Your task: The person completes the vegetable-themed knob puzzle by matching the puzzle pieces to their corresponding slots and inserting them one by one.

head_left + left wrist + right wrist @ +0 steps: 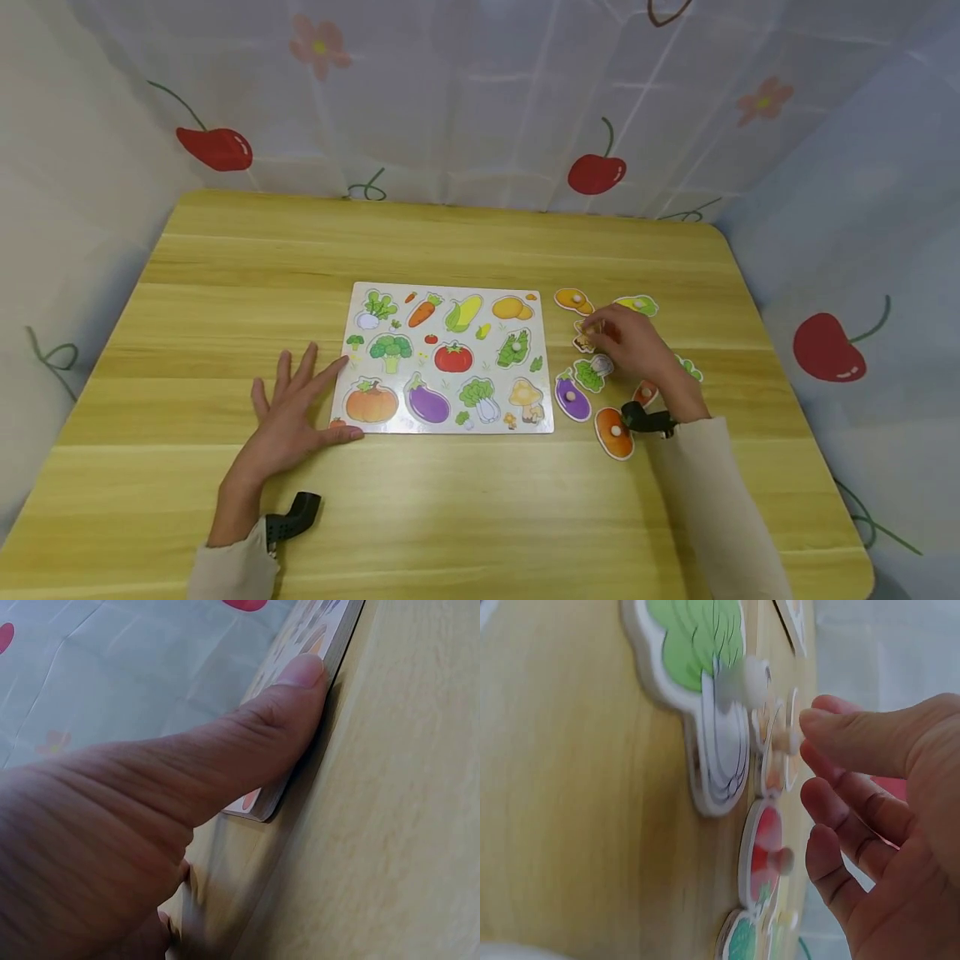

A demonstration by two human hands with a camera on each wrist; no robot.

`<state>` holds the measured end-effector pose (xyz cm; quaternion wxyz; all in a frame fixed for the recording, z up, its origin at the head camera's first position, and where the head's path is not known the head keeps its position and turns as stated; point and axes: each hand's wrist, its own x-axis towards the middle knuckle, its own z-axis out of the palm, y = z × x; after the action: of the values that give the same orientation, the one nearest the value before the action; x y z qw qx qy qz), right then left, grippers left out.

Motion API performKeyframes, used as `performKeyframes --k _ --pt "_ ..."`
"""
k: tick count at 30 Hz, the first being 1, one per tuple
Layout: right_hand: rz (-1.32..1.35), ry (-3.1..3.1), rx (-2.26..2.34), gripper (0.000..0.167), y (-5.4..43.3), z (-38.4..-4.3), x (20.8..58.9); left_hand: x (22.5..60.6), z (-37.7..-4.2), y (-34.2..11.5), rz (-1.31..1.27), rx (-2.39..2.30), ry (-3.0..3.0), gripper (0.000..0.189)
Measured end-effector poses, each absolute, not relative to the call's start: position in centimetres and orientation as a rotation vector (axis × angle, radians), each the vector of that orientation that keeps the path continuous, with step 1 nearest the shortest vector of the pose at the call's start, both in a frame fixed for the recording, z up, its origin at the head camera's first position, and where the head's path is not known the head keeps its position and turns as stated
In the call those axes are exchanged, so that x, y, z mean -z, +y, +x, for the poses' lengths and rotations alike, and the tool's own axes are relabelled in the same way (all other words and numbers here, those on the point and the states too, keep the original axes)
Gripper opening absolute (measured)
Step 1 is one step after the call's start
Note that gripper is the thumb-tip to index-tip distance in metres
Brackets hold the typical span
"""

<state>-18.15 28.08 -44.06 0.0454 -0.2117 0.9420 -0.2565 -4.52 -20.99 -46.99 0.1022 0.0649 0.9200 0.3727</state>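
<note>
A vegetable puzzle board (408, 337) lies flat on the table, with a knobbed asparagus piece (513, 348) in its right part. My left hand (288, 425) is spread at the board's lower left corner. Its thumb (300, 675) presses on the board's near edge. Right of the board, my right hand (633, 342) hovers over the loose pieces. In the right wrist view its thumb and fingers stand around the wooden knob (786, 741) of the mushroom piece (582, 342), not visibly closed on it. The bok choy piece (589, 375) lies just nearer.
Other loose knobbed pieces lie about the right hand: potato (570, 298), corn (637, 305), eggplant (572, 400), pumpkin (613, 437) and a red tomato piece (767, 832). A printed curtain (465, 108) hangs behind the wooden table (450, 517).
</note>
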Motion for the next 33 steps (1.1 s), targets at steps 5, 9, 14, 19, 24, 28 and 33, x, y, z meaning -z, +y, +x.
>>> performKeyframes --k 5,9,14,19,24,28,33 --pt "-0.653 2.882 0.8 0.016 28.9 -18.0 44.5 47.1 -4.5 -20.9 0.199 -1.098 2.72 0.101" --pt "-0.626 2.886 0.791 0.019 29.3 -17.8 44.9 47.2 -4.5 -20.8 0.207 -1.099 2.723 0.1" --pt "-0.605 2.866 0.776 0.022 29.2 -17.8 45.1 47.3 -4.5 -20.9 0.202 -1.095 2.729 0.101" --pt "-0.612 2.865 0.76 0.019 28.9 -17.7 45.1 47.4 -4.5 -20.9 0.203 -1.1 2.733 0.101" --pt "-0.624 2.878 0.769 0.016 28.7 -17.7 45.3 47.5 -4.4 -20.9 0.206 -1.101 2.737 0.101" --pt "-0.627 2.888 0.794 0.014 28.6 -17.6 45.3 47.6 -4.4 -20.9 0.206 -1.098 2.737 0.101" --pt "-0.66 2.894 0.807 0.012 28.5 -17.8 45.5 47.5 -4.4 -20.9 0.202 -1.097 2.734 0.101"
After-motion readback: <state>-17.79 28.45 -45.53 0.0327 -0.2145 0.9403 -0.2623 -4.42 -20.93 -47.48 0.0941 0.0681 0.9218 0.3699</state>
